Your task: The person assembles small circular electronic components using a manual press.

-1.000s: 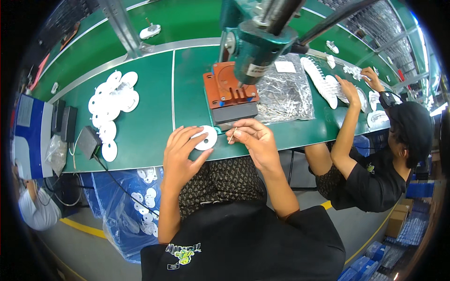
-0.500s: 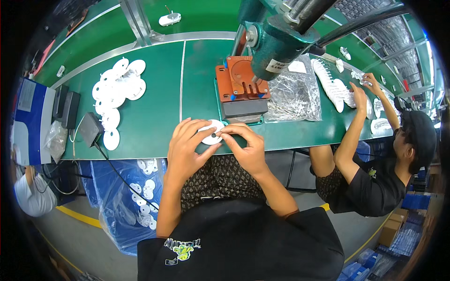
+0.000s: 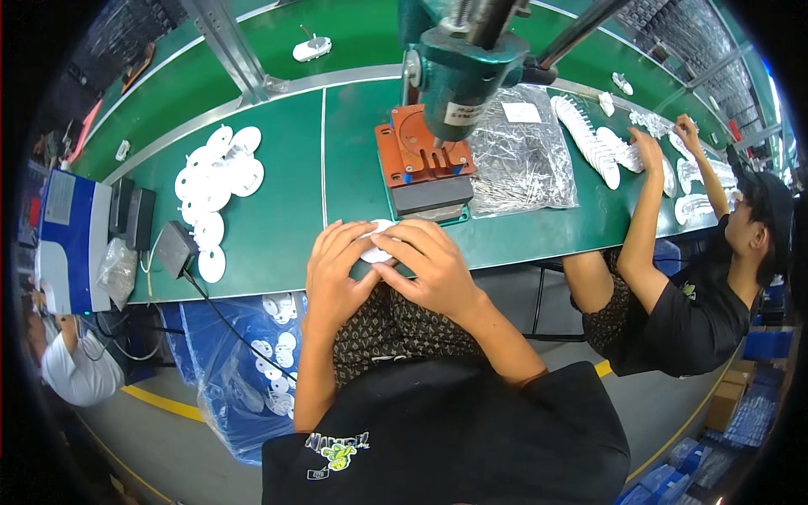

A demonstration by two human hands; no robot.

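Note:
Between my two hands is a small round white plastic disc [image 3: 379,249], held over the near edge of the green table [image 3: 286,194]. My left hand [image 3: 338,268] grips its left side, fingers curled over the top. From the right, my right hand [image 3: 431,265] closes on it too, its fingers covering most of the disc's right part. Just beyond my hands stands a green press [image 3: 454,93] with an orange fixture [image 3: 427,150] on a dark block. A heap of similar white discs [image 3: 215,181] lies on the table to the left.
Right of the press lies a clear bag of thin metal pins [image 3: 522,168]. Farther right, a co-worker [image 3: 673,311] handles parts beside a row of white pieces [image 3: 589,143]. A black adapter [image 3: 175,249] with a cable sits left. Below hangs a blue-lined bin [image 3: 227,362] holding white discs.
My right hand's fingers have moved over the top of the disc, hiding its centre hole. The whole view has shifted slightly. The co-worker's hands have moved a little.

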